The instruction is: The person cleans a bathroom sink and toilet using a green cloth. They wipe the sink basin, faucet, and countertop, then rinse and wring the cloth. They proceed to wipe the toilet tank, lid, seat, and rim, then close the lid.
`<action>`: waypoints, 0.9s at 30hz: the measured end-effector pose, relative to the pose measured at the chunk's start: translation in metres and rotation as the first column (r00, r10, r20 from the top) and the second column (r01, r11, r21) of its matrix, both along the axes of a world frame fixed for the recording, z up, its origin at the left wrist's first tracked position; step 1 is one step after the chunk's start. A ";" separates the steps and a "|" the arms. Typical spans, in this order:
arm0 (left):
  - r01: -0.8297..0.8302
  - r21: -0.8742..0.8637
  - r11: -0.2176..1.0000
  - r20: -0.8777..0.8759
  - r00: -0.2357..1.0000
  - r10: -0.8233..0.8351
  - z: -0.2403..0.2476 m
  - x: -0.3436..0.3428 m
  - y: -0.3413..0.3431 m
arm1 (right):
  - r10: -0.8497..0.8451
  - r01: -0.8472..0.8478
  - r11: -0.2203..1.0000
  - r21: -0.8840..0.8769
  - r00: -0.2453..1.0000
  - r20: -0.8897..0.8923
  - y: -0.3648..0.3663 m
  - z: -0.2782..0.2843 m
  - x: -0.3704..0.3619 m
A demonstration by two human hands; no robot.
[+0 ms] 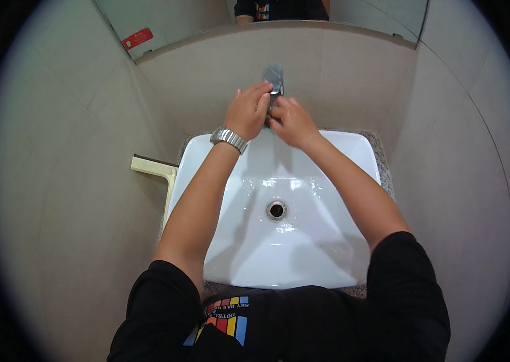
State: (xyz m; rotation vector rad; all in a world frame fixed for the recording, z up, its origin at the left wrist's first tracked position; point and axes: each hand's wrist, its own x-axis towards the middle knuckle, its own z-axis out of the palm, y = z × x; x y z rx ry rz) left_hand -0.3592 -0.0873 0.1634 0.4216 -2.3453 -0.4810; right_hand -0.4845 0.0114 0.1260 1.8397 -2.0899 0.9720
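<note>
A chrome tap (273,76) stands at the back of a white square basin (219,265). My left hand (247,111), with a metal watch (228,138) on its wrist, rests against the tap's left side, fingers curled over its body. My right hand (292,122) is just below and to the right of the tap, fingers bent toward its base. The two hands touch each other under the tap. Whether anything small is held between them is hidden. The basin's drain (277,210) sits in the middle and the bowl looks wet.
A speckled stone counter (381,163) frames the basin between beige tiled walls. A cream-coloured rail or shelf edge (152,167) juts out at the left. A mirror (195,18) with a red sticker (137,38) hangs above.
</note>
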 end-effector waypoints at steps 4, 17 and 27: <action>0.004 0.011 1.000 0.015 1.000 -0.004 0.010 -0.009 -0.001 | -0.120 0.115 0.990 0.079 0.991 0.064 -0.008 0.014 -0.038; -0.014 0.056 0.998 -0.019 1.000 0.015 0.011 -0.012 0.005 | -0.153 0.143 0.979 0.144 0.986 0.062 0.010 0.014 -0.025; -0.042 0.039 0.998 -0.023 0.999 0.043 0.009 -0.006 0.006 | -0.254 0.266 0.962 -0.067 0.956 0.146 -0.008 0.069 -0.069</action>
